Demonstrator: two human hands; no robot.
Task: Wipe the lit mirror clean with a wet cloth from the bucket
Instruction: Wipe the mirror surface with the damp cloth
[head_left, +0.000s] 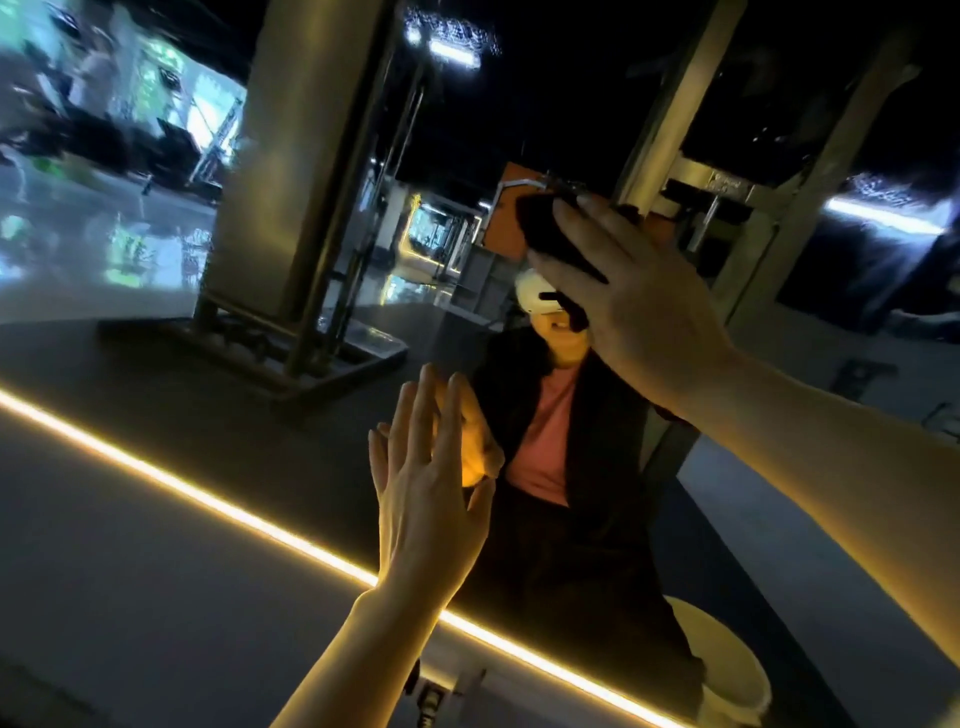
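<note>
Fingers (415, 415) of the left hand (426, 499) are straight and close together, palm flat against the mirror (260, 415), just above its glowing light strip (156, 467). Up and right of that hand, the right hand (634, 306) presses a dark cloth (550, 228) to the mirror, fingers spread flat over it. Below the right hand, at the mirror's lower edge, sits a pale bucket (727, 670).
</note>
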